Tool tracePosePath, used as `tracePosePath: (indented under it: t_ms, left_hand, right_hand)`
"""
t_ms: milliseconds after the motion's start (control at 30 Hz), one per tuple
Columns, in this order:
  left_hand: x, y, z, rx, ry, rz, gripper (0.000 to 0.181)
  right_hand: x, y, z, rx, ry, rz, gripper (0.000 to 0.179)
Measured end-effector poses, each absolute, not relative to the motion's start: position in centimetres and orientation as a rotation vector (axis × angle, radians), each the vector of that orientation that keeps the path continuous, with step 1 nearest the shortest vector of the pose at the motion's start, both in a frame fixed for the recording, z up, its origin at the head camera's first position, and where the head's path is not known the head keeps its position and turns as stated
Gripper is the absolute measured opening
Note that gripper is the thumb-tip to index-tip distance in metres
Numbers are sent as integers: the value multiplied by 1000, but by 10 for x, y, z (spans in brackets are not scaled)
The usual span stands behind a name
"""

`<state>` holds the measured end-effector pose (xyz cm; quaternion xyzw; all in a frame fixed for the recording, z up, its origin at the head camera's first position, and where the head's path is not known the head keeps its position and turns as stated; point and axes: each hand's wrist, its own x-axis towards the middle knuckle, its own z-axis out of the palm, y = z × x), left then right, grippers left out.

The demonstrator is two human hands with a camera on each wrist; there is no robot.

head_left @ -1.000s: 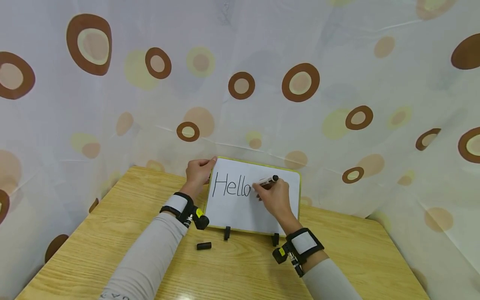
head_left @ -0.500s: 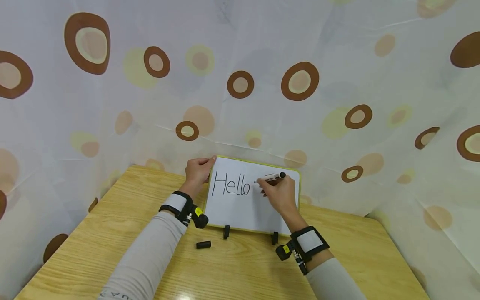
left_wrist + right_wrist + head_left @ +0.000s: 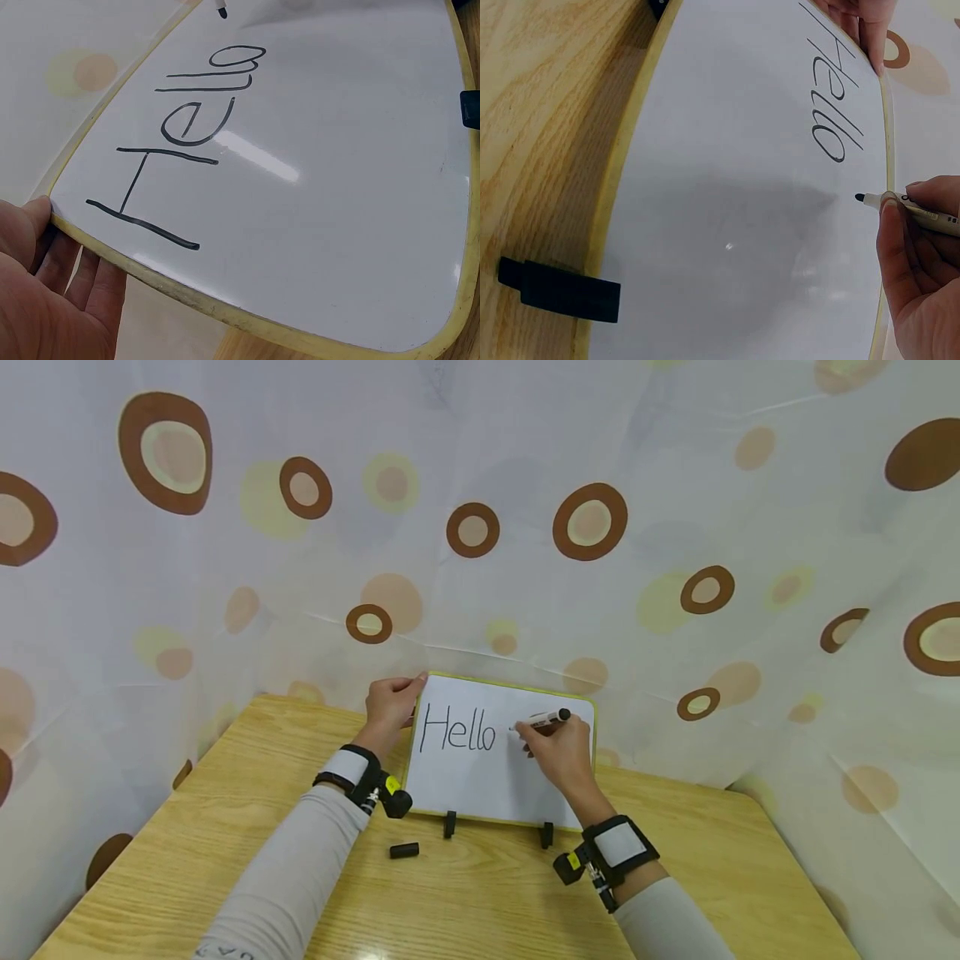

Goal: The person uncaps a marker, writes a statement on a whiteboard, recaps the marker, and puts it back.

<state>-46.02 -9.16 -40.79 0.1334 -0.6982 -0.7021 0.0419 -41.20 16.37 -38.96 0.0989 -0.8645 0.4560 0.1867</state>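
A whiteboard [image 3: 465, 785] with a yellow rim leans back on the table and bears the black word "Hello" [image 3: 180, 142]. My left hand [image 3: 390, 706] grips its upper left corner, thumb at the front edge and fingers behind, as the left wrist view shows. Between the thumb and fingers of my right hand [image 3: 562, 756] is a white marker [image 3: 542, 719] with a black end. Its dark tip [image 3: 859, 197] points at the board just right of the "o", and the hand's shadow falls on the white surface.
A black marker cap [image 3: 404, 851] lies on the wooden table [image 3: 450, 902] in front of the board. Two black feet, one left [image 3: 450, 825] and one right [image 3: 547, 835], stand under the lower edge. Behind hangs a patterned curtain [image 3: 420, 552].
My right hand has moved the marker rightward, off the end of the "o", then held nearly still. The left hand stays on the corner. The head view has shifted slightly.
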Motion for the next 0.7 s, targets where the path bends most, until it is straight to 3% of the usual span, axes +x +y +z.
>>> tracePosePath:
  t_ms: [700]
  left_hand:
    - [-460, -92, -411, 399, -2151, -2140, 47]
  right_hand:
    - [-410, 170, -401, 233, -2459, 1236, 11]
